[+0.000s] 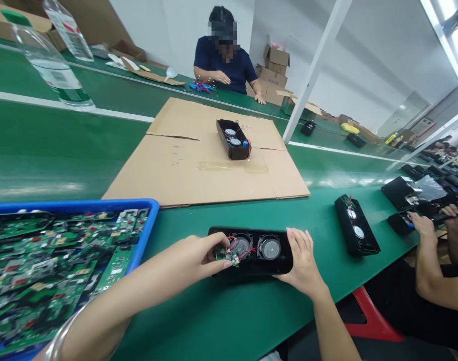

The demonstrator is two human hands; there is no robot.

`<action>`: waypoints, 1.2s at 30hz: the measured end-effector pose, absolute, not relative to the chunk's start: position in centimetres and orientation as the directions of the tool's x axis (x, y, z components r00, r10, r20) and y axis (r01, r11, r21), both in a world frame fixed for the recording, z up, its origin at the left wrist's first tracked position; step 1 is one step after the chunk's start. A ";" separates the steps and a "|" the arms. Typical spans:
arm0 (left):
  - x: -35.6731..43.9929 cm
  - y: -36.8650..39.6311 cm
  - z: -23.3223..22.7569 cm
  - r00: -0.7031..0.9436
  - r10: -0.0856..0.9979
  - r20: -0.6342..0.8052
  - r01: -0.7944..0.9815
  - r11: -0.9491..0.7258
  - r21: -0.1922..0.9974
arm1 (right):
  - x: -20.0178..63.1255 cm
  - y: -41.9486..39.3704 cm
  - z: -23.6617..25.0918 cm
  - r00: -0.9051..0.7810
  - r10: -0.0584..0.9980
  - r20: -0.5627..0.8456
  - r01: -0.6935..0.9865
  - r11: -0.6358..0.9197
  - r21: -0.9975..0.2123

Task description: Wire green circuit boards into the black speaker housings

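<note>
Our left hand (209, 253) pinches the small circuit board (233, 258), fingertips nearly together, over the black speaker enclosure (254, 266) on the green bench (187, 311), while our right hand (303, 263) wraps its right end, presumably to steady it.

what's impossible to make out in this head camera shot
Head view: part of the small green circuit board, hidden by the left hand.
Head view: part of the rectangular black plastic housing, covered by the right hand.
Head view: rest of the rectangular blue plastic tray, cut off by the left edge.
</note>
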State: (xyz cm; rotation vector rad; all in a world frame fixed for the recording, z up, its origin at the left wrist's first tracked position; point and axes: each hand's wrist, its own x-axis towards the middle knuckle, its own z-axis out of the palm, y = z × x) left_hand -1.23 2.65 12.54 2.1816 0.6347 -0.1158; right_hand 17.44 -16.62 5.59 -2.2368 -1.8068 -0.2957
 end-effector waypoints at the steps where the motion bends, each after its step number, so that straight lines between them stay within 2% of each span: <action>1: -1.3 2.7 12.6 0.870 0.401 -0.287 0.469 -0.496 0.731 | 17.2 -16.8 5.7 0.231 0.926 0.299 0.973 -0.214 -0.088; 4: -1.7 2.8 13.0 0.873 0.394 -0.289 0.449 -0.413 0.793 | 16.7 -17.4 6.2 0.328 0.911 0.250 0.942 -0.295 -0.161; 7: -2.2 3.3 12.8 0.842 0.420 -0.340 0.503 -0.379 0.777 | 16.6 -18.8 6.5 0.511 0.840 0.184 0.852 -0.468 -0.235; 12: -3.3 5.1 10.5 0.827 0.465 -0.316 0.500 -0.353 0.790 | 18.5 -22.1 6.1 0.794 0.575 0.198 0.607 -0.766 -0.210; 17: -3.2 5.4 9.5 0.833 0.483 -0.268 0.461 -0.341 0.819 | 21.7 -23.5 4.8 0.895 0.296 0.335 0.377 -0.902 -0.211; 19: -3.0 5.1 9.7 0.823 0.510 -0.249 0.458 -0.336 0.823 | 22.6 -23.4 4.6 0.907 0.219 0.360 0.308 -0.928 -0.212; 23: -2.7 5.0 10.0 0.819 0.530 -0.219 0.445 -0.348 0.825 | 23.9 -23.0 4.8 0.917 0.219 0.332 0.299 -0.930 -0.214; 27: -2.8 5.2 9.8 0.824 0.527 -0.210 0.430 -0.339 0.837 | 24.9 -23.1 5.1 0.917 0.198 0.347 0.301 -0.913 -0.274; 33: -2.6 5.1 10.2 0.806 0.525 -0.271 0.507 -0.377 0.775 | 26.0 -22.8 5.7 0.941 0.175 0.291 0.264 -0.916 -0.302; 36: -2.8 4.9 10.6 0.819 0.496 -0.289 0.516 -0.416 0.749 | 26.7 -22.5 5.5 0.940 0.103 0.324 0.210 -0.926 -0.314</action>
